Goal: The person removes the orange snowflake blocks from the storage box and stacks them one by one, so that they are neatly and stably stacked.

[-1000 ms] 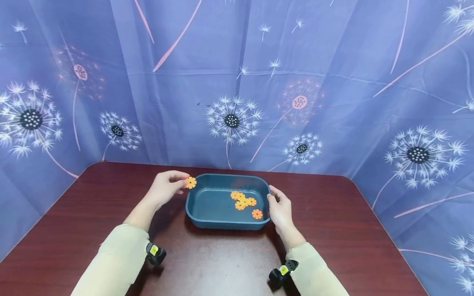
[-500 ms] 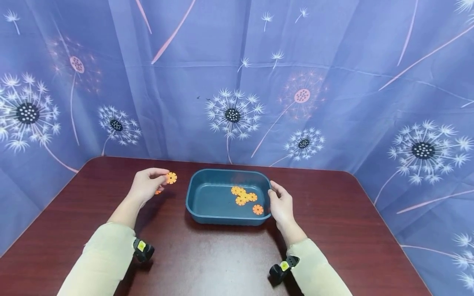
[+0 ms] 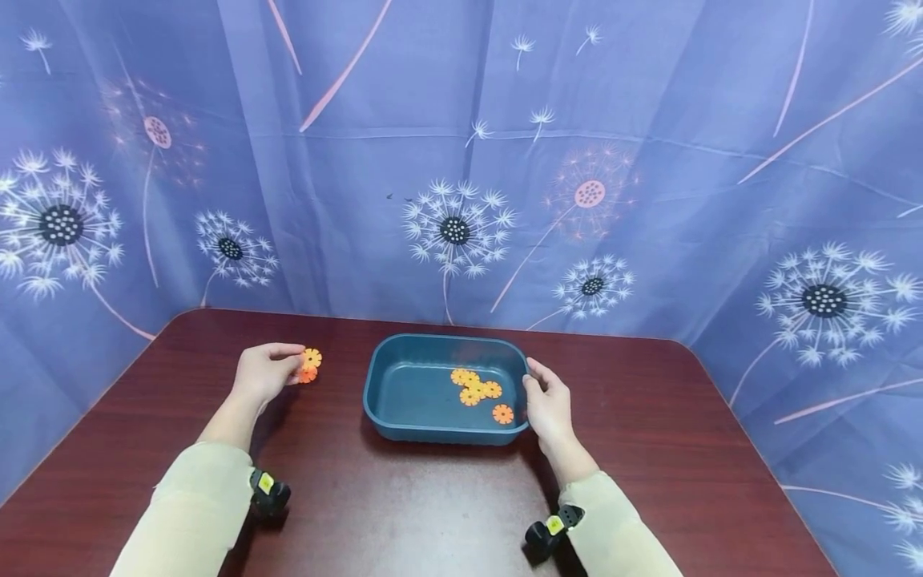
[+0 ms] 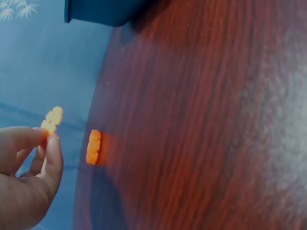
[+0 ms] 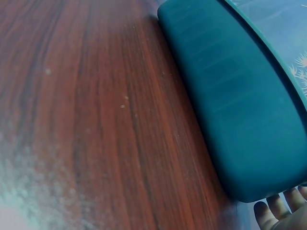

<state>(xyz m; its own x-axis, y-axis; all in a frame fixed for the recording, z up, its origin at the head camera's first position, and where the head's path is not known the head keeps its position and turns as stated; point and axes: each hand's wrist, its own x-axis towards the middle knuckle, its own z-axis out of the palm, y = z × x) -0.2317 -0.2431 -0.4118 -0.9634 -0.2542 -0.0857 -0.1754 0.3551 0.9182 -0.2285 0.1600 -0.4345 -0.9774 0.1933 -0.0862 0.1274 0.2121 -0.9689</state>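
Note:
My left hand [image 3: 261, 375] pinches a yellow notched snowflake disc [image 3: 312, 357] between thumb and fingertips, left of the basin. In the left wrist view this yellow disc [image 4: 53, 120] is raised above the tabletop. An orange snowflake disc [image 3: 308, 375] sits on the table just below it, and the same orange disc [image 4: 94, 147] shows beyond the fingers in the left wrist view. With fingers outside and thumb at the rim, my right hand [image 3: 548, 402] grips the right end of a dark teal basin [image 3: 443, 435]. Its fingertips [image 5: 263, 211] curl at the basin's end in the right wrist view.
Inside the basin, several yellow snowflake discs [image 3: 472, 390] lie clustered right of centre, and one orange disc [image 3: 502, 413] lies near the front right corner. The dark red wooden table [image 3: 433, 513] ends at a blue dandelion-print curtain [image 3: 346, 200] behind it.
My left hand has moved left, away from the basin, and a little lower, carrying the yellow disc to the orange one on the table. My right hand has stayed at the basin.

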